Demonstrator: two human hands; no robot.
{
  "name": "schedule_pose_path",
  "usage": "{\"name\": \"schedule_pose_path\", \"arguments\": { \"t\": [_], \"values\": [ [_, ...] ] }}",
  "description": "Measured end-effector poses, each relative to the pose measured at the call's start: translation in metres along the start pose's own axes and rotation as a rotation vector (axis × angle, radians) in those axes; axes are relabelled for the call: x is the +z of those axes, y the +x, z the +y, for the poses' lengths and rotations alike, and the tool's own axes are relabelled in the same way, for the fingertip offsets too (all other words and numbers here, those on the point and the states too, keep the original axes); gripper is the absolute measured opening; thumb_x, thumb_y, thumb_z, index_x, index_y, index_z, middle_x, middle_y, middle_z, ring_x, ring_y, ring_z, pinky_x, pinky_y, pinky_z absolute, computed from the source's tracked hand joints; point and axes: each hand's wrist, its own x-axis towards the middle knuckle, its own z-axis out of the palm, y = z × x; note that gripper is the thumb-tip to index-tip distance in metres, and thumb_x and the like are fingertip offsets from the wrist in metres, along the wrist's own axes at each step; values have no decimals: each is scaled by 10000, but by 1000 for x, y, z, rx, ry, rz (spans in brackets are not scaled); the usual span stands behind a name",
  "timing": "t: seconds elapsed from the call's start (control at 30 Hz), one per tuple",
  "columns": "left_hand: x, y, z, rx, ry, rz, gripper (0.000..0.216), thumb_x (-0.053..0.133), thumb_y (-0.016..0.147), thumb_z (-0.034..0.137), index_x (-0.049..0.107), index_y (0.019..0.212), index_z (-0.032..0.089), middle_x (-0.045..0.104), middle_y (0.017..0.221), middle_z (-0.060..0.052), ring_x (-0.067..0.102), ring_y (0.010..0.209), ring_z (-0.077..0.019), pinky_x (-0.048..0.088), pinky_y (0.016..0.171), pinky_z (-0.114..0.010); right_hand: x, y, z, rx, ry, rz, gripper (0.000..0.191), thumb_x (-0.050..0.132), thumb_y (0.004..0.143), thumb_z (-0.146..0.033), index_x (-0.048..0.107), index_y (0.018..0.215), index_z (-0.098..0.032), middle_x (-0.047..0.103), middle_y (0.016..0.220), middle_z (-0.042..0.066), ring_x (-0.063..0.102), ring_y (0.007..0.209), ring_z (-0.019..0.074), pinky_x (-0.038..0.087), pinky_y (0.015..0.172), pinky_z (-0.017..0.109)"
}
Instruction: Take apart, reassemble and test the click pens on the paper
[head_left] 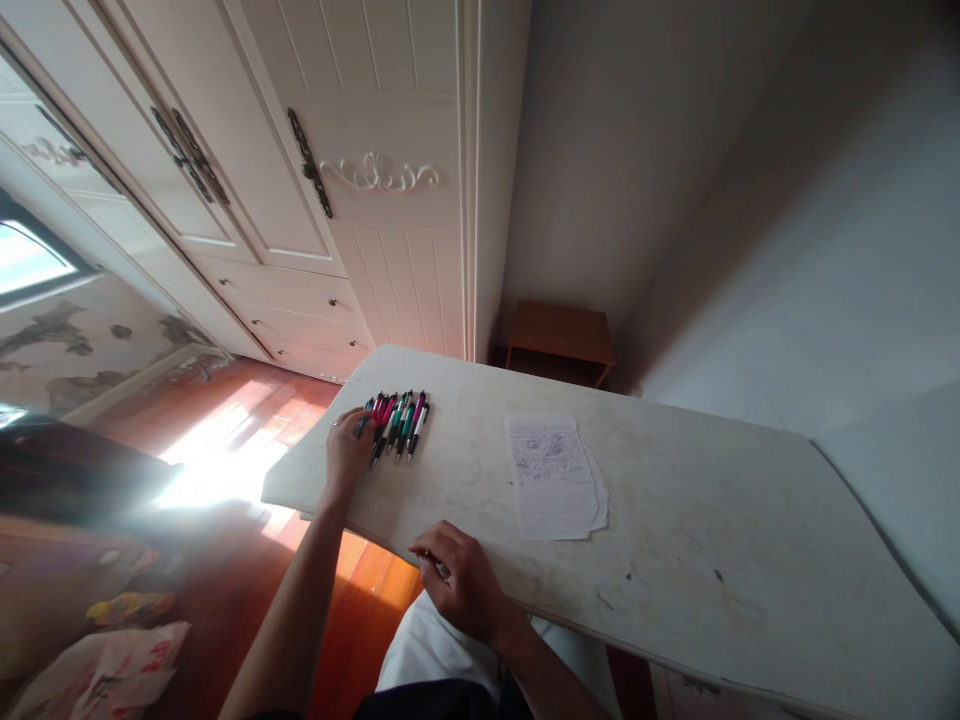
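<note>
Several click pens (401, 425) lie side by side in a row near the table's left end, with red, green, purple and white barrels. At the left end of that row, my left hand (349, 450) has its fingers curled round a dark pen (364, 424); the hand covers part of it and of its neighbours. My right hand (459, 578) rests at the table's front edge with its fingers curled closed. Something dark shows at its fingertips, too small to name. To the right of the pens lie sheets of lined paper (551, 505) with dark scribbles on the upper half.
The white, stained table (675, 490) stretches off to the right along a wall. Behind it stand a white wardrobe (405, 260) and a small brown wooden stand (562, 332). A plastic bag (112, 670) sits at lower left, by the sunlit wooden floor (232, 420).
</note>
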Motion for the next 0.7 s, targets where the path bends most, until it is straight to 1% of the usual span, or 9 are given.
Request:
{"name": "schedule_pose_path", "arguments": {
  "t": [0.13,0.27,0.37,0.53,0.6,0.7],
  "values": [
    [0,-1,-2,-4,74,42,313,474,809,317,720,940,174,657,1144,-148,557,1101,-314,415,1007,-469,1,-1,1,-13,-7,-1,294,485,817,-32,641,1002,-198,639,919,53,619,860,151,497,776,245],
    [1,-2,-3,-5,94,74,309,438,818,292,719,900,195,673,1062,-129,559,1070,-305,411,1000,-467,1,0,0,-16,-8,5,300,491,807,-27,643,1000,-201,641,914,50,622,851,149,497,768,241],
    [0,-2,-3,-5,111,80,309,435,819,315,713,886,198,676,1027,-131,560,1057,-308,411,985,-467,0,1,-1,-17,-14,3,296,497,804,-28,644,995,-201,642,910,51,623,847,152,500,766,243],
    [-4,-3,-4,-27,176,136,291,485,796,376,720,776,206,685,914,-136,560,1061,-326,337,1011,-505,-2,1,-3,-20,-11,4,297,493,801,-23,650,987,-192,651,918,54,625,856,149,498,778,240],
    [-7,-3,-4,-25,191,113,313,481,802,407,720,734,216,689,845,-115,589,993,-309,344,989,-490,-2,1,-3,-21,-14,4,294,496,795,-21,652,980,-189,656,918,53,627,855,149,497,773,236],
    [-9,-4,-5,11,217,81,331,465,816,407,687,640,236,680,751,-79,621,857,-268,376,944,-447,-2,1,-2,-28,-24,3,302,502,789,-22,653,990,-190,659,929,53,628,863,148,495,778,233]
  ]
}}
